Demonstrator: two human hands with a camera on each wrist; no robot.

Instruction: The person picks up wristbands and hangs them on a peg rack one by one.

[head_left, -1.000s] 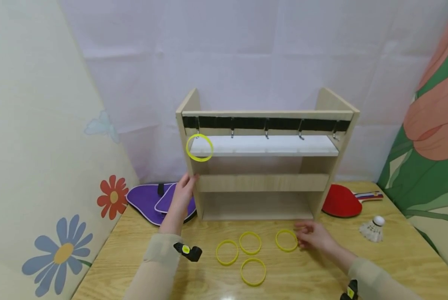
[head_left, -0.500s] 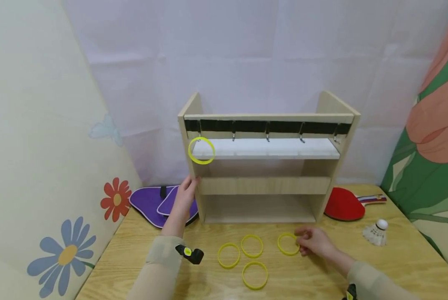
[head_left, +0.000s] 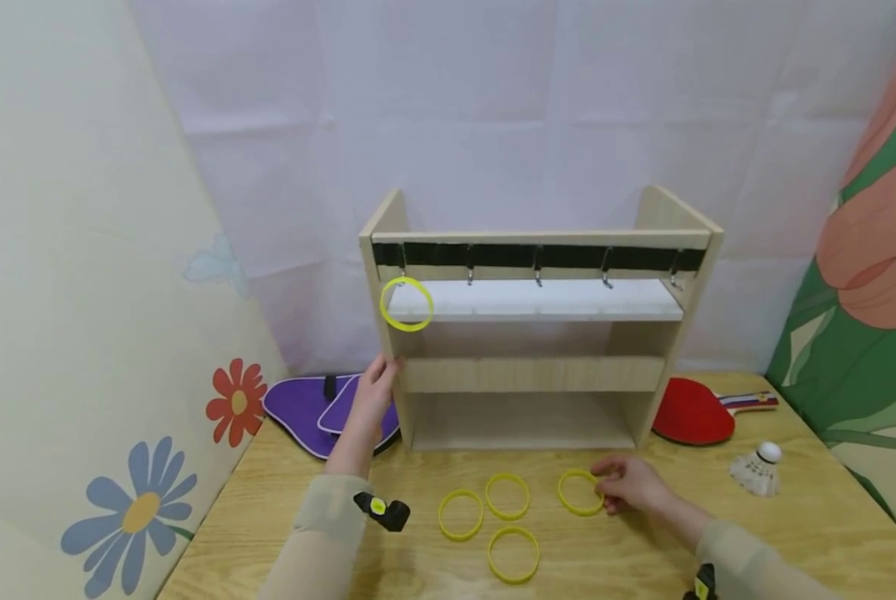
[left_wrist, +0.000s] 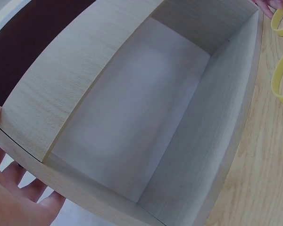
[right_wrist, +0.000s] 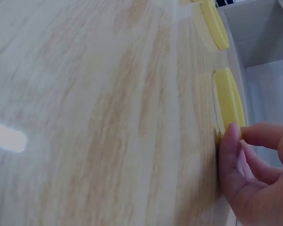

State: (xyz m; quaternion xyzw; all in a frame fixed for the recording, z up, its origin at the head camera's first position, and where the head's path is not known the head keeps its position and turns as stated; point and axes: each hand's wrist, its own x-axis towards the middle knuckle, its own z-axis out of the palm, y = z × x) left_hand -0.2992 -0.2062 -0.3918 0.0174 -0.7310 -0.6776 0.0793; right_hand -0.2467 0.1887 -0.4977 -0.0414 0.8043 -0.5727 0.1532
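Yellow ring (right_wrist: 230,101): on tabletop (head_left: 635,562), before right part of rack (head_left: 533,375). Right hand (head_left: 633,485): grip narrow, thumb and forefinger pinching ring's edge. Left hand (head_left: 373,393): grip holding rack's left side. Other yellow rings (head_left: 513,581): three on tabletop, left of pinched ring. Hanging ring (head_left: 409,327): on leftmost hook (head_left: 402,268).

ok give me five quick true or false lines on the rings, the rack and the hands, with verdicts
1. A yellow ring hangs from the leftmost hook. True.
2. Only two loose rings lie on the table. False: four lie there.
3. The right hand pinches a ring on the table. True.
4. The left hand holds the red paddle. False: it grips the left side of the rack.
5. A shuttlecock lies to the right of the rack. True.
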